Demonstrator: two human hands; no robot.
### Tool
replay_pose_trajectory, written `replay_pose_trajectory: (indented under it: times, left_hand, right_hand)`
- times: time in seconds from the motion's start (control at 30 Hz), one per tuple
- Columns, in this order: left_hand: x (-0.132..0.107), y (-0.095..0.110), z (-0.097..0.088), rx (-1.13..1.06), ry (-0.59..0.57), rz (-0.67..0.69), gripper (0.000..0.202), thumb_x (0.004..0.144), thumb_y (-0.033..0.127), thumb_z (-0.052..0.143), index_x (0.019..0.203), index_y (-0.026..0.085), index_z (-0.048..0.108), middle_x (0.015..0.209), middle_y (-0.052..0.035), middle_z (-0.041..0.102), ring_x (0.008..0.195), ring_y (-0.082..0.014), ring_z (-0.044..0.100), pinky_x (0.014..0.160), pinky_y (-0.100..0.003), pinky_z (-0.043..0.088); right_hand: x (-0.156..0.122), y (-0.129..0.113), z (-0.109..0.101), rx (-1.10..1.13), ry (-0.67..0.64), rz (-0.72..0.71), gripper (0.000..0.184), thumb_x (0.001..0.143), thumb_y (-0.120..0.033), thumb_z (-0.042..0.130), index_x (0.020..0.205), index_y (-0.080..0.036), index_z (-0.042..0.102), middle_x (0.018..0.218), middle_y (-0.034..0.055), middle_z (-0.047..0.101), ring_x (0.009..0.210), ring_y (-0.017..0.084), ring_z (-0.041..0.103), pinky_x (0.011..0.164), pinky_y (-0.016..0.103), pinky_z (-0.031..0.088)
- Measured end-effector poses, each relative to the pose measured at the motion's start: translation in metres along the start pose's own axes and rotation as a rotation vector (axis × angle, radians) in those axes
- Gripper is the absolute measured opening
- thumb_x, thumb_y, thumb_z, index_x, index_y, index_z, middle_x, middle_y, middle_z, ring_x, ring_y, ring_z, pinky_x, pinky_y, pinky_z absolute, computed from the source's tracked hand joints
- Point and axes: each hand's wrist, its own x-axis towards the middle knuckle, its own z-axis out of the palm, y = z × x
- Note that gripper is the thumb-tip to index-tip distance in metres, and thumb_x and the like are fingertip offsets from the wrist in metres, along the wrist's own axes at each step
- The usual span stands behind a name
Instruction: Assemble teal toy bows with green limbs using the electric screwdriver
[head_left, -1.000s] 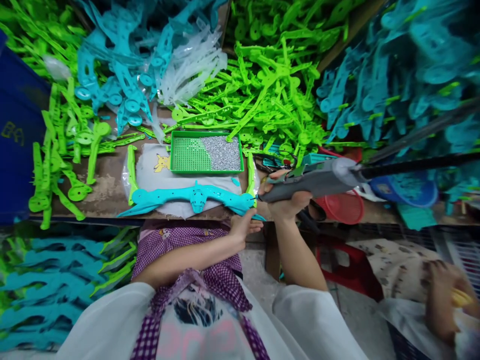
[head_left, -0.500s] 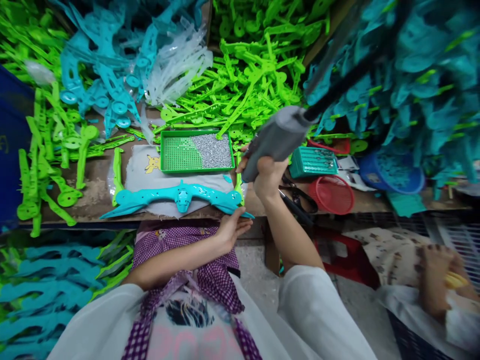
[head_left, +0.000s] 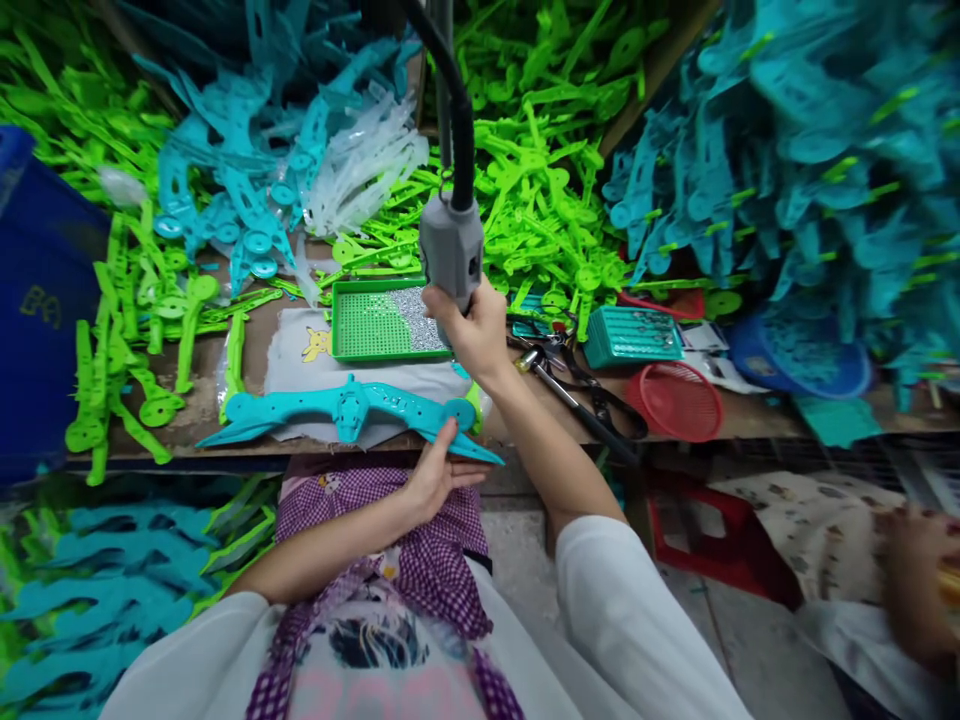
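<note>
My right hand [head_left: 478,330] is wrapped round a grey electric screwdriver [head_left: 452,245] with a black cable running up from its top. The tool is over the right end of a green perforated tray [head_left: 375,352] with small silvery screws [head_left: 411,312] at its right side; its tip is hidden. A long turquoise plastic part [head_left: 300,405], shaped like a wide hanger, lies along the table's front edge. At its right end my left hand [head_left: 431,480] holds it, thumb on top and fingers below. Light-green arm pieces [head_left: 235,352] lie by both its ends.
Heaps of light-green parts [head_left: 525,190] and turquoise parts [head_left: 217,150] fill the back. To the right lie a hammer [head_left: 570,395], a teal box [head_left: 634,335], a red basket [head_left: 679,400] and a blue basin [head_left: 799,350]. Another person's arm [head_left: 919,580] shows at lower right.
My right hand has swung the screwdriver left, from right of the tray to over its screws, and turned it upright. My left hand stays at the turquoise part's right end, its thumb now on top.
</note>
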Motion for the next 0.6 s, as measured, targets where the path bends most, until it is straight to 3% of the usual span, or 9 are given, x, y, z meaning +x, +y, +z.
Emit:
replay_pose_trajectory:
  times: [0.13,0.2,0.27,0.33,0.4,0.5,0.6]
  left_hand:
    - [0.002,0.005,0.0,-0.032,0.097,0.213,0.043,0.056,0.038,0.086,0.088,0.018,0.066,0.082,-0.0012,0.069,0.074,-0.0146,0.063,0.077,-0.031,0.053]
    - [0.002,0.007,0.0,-0.033,0.115,0.239,0.04,0.054,0.032,0.087,0.085,0.017,0.066,0.083,-0.001,0.069,0.075,-0.014,0.062,0.076,-0.031,0.054]
    - [0.0,0.01,0.0,-0.032,0.097,0.234,0.041,0.054,0.032,0.087,0.087,0.018,0.067,0.084,-0.0006,0.069,0.076,-0.0146,0.062,0.075,-0.032,0.055]
    - [-0.003,0.014,-0.001,-0.029,0.064,0.21,0.042,0.054,0.032,0.088,0.087,0.018,0.066,0.083,0.0,0.069,0.075,-0.0147,0.063,0.074,-0.033,0.056]
    - [-0.006,0.018,-0.002,-0.029,0.045,0.171,0.043,0.053,0.035,0.088,0.085,0.017,0.066,0.079,-0.0004,0.069,0.072,-0.0147,0.063,0.073,-0.034,0.057]
    - [-0.007,0.022,-0.003,-0.028,0.05,0.126,0.046,0.053,0.041,0.088,0.085,0.016,0.067,0.077,-0.0022,0.069,0.071,-0.0159,0.064,0.069,-0.034,0.058]
    - [-0.005,0.023,-0.002,-0.055,0.093,0.15,0.046,0.052,0.039,0.088,0.085,0.016,0.066,0.08,-0.002,0.07,0.072,-0.0154,0.064,0.067,-0.032,0.057]
  right_hand:
    - [0.003,-0.013,-0.001,-0.031,0.005,-0.035,0.044,0.085,-0.059,0.053,0.107,-0.021,0.059,0.082,-0.0014,0.061,0.077,0.015,0.058,0.074,0.03,0.05]
    - [-0.005,-0.016,-0.011,-0.008,-0.021,-0.072,0.044,0.087,-0.054,0.053,0.115,-0.021,0.057,0.1,0.0025,0.063,0.087,0.016,0.06,0.081,0.031,0.05]
    - [-0.023,-0.009,-0.026,0.0,0.054,-0.044,0.044,0.088,-0.05,0.052,0.122,-0.022,0.054,0.115,0.0062,0.059,0.094,0.016,0.06,0.085,0.031,0.049]
    - [-0.046,0.011,-0.043,-0.022,0.246,0.118,0.045,0.088,-0.051,0.052,0.122,-0.023,0.053,0.111,0.0065,0.058,0.086,0.015,0.061,0.078,0.03,0.05]
    - [-0.069,0.037,-0.054,0.002,0.391,0.398,0.048,0.086,-0.058,0.05,0.118,-0.022,0.054,0.093,0.0028,0.06,0.067,0.013,0.056,0.061,0.028,0.048]
    - [-0.092,0.07,-0.054,0.156,0.286,0.768,0.053,0.079,-0.064,0.053,0.108,-0.02,0.058,0.071,-0.0026,0.055,0.052,0.011,0.047,0.049,0.025,0.039]
    - [-0.102,0.077,-0.042,0.243,0.166,0.839,0.049,0.074,-0.063,0.059,0.09,-0.018,0.063,0.063,-0.0038,0.051,0.053,0.011,0.044,0.051,0.025,0.037]
